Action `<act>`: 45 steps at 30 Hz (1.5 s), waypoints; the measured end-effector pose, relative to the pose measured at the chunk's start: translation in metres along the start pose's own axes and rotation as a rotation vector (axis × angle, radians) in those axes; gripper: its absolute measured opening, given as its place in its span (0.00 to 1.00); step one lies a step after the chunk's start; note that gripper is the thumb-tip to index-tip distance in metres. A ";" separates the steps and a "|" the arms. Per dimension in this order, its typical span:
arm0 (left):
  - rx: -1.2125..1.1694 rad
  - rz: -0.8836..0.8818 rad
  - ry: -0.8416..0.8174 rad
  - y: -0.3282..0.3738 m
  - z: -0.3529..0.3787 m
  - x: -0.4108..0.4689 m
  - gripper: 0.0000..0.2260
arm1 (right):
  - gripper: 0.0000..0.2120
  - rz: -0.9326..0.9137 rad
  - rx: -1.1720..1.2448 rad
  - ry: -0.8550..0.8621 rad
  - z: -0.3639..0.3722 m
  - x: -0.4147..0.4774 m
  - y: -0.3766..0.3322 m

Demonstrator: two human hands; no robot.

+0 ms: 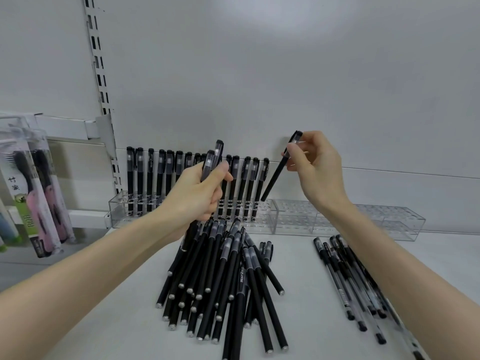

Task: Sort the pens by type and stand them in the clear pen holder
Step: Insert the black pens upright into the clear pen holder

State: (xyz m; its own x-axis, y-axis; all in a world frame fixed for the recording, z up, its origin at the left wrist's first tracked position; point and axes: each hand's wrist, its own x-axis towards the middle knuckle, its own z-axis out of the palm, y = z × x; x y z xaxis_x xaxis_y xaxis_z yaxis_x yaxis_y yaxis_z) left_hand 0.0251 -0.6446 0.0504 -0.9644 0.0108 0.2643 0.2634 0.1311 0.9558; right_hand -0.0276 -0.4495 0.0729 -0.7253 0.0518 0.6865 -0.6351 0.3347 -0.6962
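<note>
Aloft, black pen point(275, 174) between right fingers point(314, 141)

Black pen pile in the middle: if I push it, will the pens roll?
Probably some: the black pen pile has round, smooth-looking barrels. Criss-crossed as they lie, others may snag and drag together. They look stiff.
</note>
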 end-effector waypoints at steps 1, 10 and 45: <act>-0.005 -0.002 -0.005 0.001 0.000 0.000 0.15 | 0.03 -0.021 -0.047 0.001 0.003 0.000 0.003; -0.110 -0.011 0.014 -0.001 -0.005 0.001 0.06 | 0.07 -0.086 -0.246 -0.054 0.016 0.006 0.020; 0.185 0.085 0.200 -0.012 -0.079 -0.034 0.11 | 0.07 0.050 0.378 -0.181 0.088 -0.020 -0.066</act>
State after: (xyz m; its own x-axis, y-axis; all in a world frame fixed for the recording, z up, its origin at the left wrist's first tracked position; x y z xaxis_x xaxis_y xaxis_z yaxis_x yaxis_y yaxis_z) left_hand 0.0568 -0.7252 0.0397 -0.9103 -0.1638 0.3801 0.3162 0.3174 0.8940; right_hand 0.0054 -0.5555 0.0868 -0.7712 -0.1186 0.6255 -0.6263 -0.0350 -0.7788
